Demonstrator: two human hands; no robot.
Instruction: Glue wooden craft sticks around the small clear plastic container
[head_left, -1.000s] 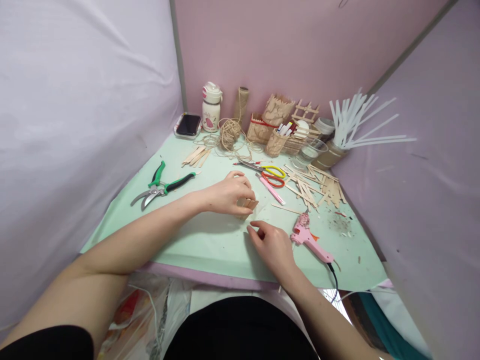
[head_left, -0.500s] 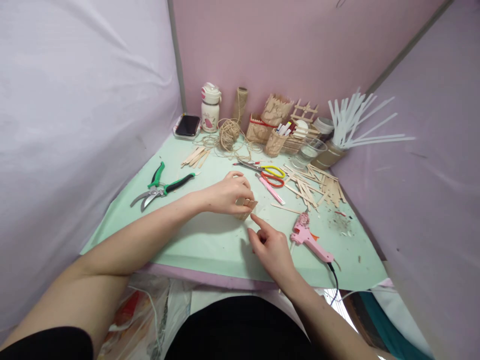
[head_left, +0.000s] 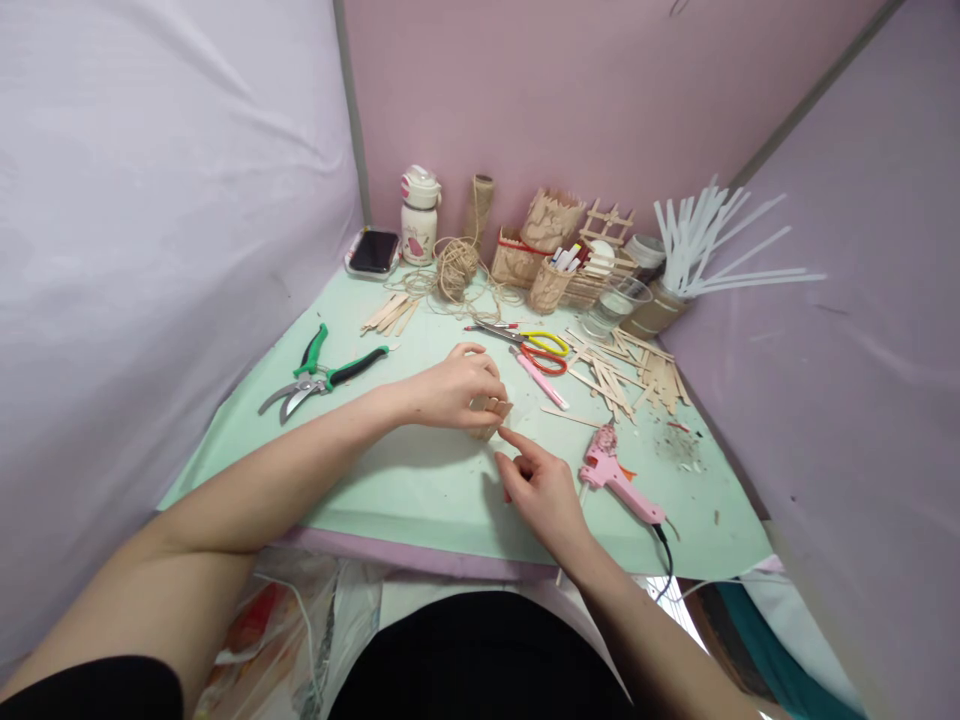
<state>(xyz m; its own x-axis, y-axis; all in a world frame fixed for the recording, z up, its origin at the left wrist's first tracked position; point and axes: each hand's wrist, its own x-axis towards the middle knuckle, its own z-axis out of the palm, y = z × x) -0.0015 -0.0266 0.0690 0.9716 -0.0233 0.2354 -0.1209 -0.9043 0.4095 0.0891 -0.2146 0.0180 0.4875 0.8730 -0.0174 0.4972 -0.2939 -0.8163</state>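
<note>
Near the middle of the table, my left hand [head_left: 465, 388] grips a small piece built of cut craft sticks [head_left: 484, 430]; its fingers and thumb cover much of it. My right hand [head_left: 546, 497] is just to the right and nearer to me. Its index finger points at the piece's right edge, touching or almost touching; I cannot tell which. The thumb stands apart, the other fingers are curled, and nothing shows in that hand. Right of it lies a pink hot glue gun [head_left: 619, 480] with its tip towards the back.
Green-handled pruning shears [head_left: 319, 375] lie at left. Behind my hands are scissors [head_left: 544, 345], a pink pen [head_left: 541, 380] and loose craft sticks [head_left: 604, 375]. Along the back stand a bottle [head_left: 419, 225], twine [head_left: 456, 268], a plastic cup [head_left: 615, 308] and white glue sticks [head_left: 694, 245].
</note>
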